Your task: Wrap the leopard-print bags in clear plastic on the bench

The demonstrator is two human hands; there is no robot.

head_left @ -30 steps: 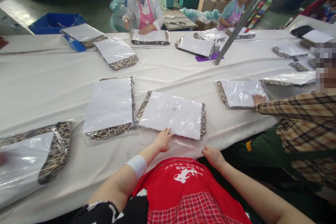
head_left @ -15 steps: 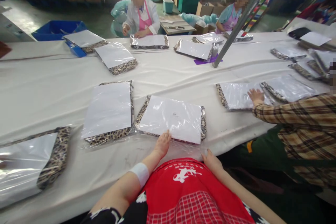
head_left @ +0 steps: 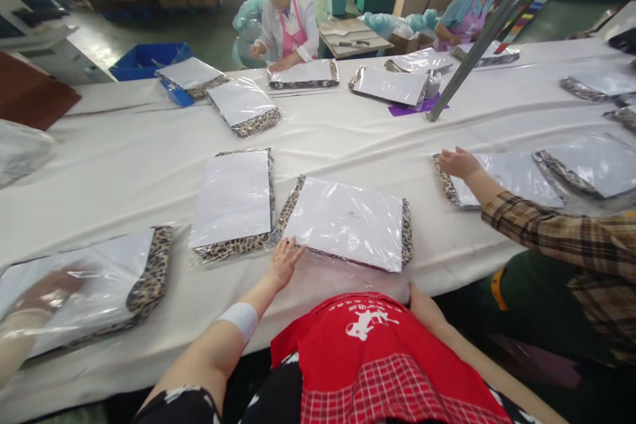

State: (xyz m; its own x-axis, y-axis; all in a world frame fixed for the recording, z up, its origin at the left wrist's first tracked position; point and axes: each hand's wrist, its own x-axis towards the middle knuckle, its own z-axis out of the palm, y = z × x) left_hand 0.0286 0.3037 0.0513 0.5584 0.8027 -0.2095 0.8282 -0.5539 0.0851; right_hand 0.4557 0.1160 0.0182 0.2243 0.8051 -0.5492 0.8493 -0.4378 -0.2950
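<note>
Running past left hand (head_left: pixel 285 263) and right hand (head_left: pixel 426 306): long table (head_left: pixel 342 129), wrinkled white covering. Just ahead, between them: flat rectangular package (head_left: pixel 348 225), smooth white sheet (head_left: pixel 318 209), leopard-print fabric (head_left: pixel 407 233), glossy clear plastic. Similar second package (head_left: pixel 233 199) ahead-left of left hand. Left hand: fingers loosely spread at first package's near-left edge, no grip. Right hand: by near-right corner, fingertips hidden, can't tell if pinching.

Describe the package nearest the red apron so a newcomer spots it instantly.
At the white table, find the red apron. Just beyond lies a clear-bagged, leopard-print package, the left hand at its near left corner. Its white sheet bears a small dark mark; the neighbouring package to its left shows none.
</note>
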